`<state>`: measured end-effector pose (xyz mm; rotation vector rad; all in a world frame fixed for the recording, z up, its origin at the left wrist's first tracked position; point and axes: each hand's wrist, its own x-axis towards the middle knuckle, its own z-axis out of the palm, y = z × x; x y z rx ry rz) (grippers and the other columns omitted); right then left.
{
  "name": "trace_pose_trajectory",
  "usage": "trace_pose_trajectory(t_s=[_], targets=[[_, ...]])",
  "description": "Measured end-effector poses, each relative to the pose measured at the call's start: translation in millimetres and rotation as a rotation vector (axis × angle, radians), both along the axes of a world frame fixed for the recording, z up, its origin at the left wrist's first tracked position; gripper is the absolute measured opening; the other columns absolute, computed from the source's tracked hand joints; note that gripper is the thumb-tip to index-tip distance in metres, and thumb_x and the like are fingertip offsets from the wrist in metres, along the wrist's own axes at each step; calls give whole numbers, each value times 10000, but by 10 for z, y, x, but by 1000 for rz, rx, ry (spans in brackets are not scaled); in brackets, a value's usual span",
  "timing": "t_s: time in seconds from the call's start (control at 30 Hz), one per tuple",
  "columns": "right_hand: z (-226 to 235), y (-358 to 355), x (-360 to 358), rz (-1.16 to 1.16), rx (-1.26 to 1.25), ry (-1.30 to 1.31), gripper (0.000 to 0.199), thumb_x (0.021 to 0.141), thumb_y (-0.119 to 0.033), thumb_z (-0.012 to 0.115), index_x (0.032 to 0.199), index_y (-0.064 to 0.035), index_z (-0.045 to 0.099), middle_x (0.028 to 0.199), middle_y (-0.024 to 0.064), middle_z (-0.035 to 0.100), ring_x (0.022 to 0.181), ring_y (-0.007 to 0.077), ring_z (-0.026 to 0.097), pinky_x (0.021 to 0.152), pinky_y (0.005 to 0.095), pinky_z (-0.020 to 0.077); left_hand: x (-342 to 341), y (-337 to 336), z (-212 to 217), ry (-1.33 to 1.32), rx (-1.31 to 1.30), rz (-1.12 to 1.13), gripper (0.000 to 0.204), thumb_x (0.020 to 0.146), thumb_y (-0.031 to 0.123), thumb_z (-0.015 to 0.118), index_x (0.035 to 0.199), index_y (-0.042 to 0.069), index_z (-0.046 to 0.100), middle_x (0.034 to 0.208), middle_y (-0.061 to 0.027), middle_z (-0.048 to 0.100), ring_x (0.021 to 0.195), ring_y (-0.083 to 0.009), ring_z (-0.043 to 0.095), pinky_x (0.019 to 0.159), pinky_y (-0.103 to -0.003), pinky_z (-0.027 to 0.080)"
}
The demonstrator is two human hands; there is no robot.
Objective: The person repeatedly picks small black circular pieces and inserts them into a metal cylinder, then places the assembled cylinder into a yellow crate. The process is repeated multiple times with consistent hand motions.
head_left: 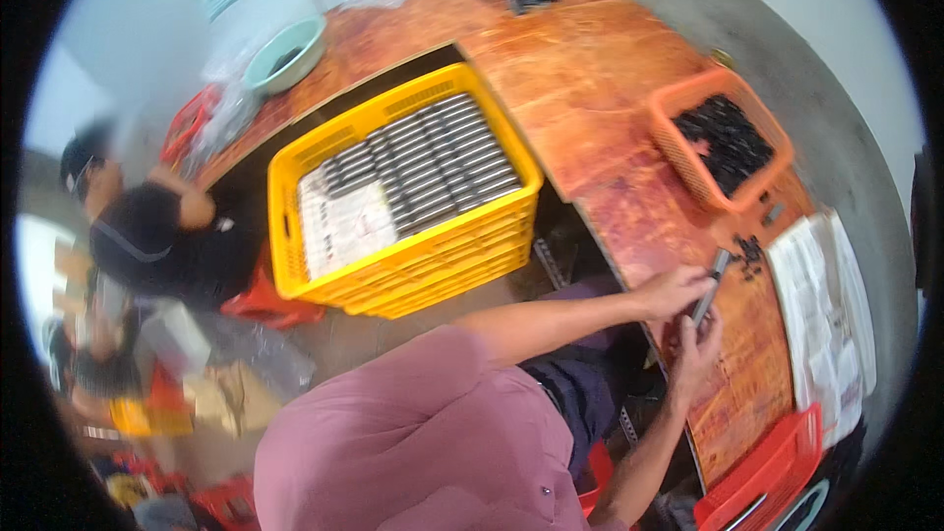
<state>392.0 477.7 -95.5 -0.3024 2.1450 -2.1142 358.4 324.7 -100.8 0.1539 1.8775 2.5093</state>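
Observation:
A slim grey metal tube (706,301) with a black band near its upper end is held between my two hands over the table's near edge. My left hand (675,291) pinches it around the black band. Lower down, my right hand (696,346) has its fingers closed on the tube's other end. Just beyond the hands, small black pieces (748,258) lie loose on the orange-brown table (644,206). An orange plastic basket (670,145) full of black parts stands farther along. Fine detail on the tube is blurred.
Beside my left arm, a stacked yellow crate (413,280) holds rows of metal tubes with black bands. White sheets (821,315) lie past the hands, and a red tray (762,477) is at lower right. A green bowl (285,57) and a seated person (147,221) are at upper left.

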Motion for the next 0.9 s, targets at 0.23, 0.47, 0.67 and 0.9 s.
trace_pose_trajectory(t_s=[0.23,0.47,0.67,0.9], targets=[[245,-107,65,-28,-290,-146,441,979,-89,633,1383,-12,473,1113,101,673,802,95,641,656,208,517,66,-88,269,-122,126,-214,227,1029,166,602,1167,-12,575,1015,-77,668,881,-181,706,726,-329,610],[265,-69,47,-95,-348,-131,479,990,-60,611,1429,-23,423,1061,74,642,739,75,587,608,210,480,-161,-79,476,-280,154,-386,347,1040,211,583,1295,-18,531,1104,-177,694,970,-257,714,848,-377,596],[218,-28,39,-168,-263,-106,462,994,-44,597,1424,-18,432,1081,82,635,776,89,603,661,223,505,-441,42,518,-338,159,-292,432,997,218,663,1354,31,508,1133,-151,680,1007,-244,696,905,-391,585],[240,31,-21,-36,-271,-288,279,997,-106,643,1247,4,591,1026,64,671,777,87,620,668,235,516,-649,-189,474,-350,556,-325,329,1061,168,524,1358,30,489,1088,-144,638,941,-253,678,833,-414,597]])
